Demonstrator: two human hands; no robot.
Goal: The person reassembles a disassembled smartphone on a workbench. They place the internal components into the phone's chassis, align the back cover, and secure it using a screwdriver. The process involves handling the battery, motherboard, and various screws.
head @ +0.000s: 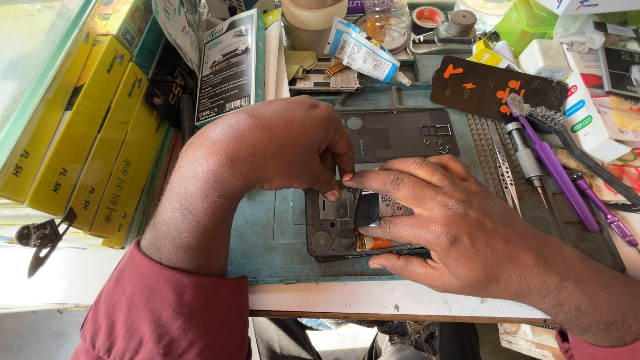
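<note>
Both arms come in from the bottom edge wearing the same dark red, maroon cloth. The left sleeve is pushed up high, bunched in soft folds, leaving the whole forearm bare down to the left hand. Only a sliver of the right sleeve shows in the corner, above a bare wrist and the right hand. No rings, watch or gloves on either hand; the fingernails are short and plain.

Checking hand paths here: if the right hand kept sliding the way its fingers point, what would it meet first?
Probably the left hand: the right hand points left across the opened phone, fingertips almost touching already.
</note>
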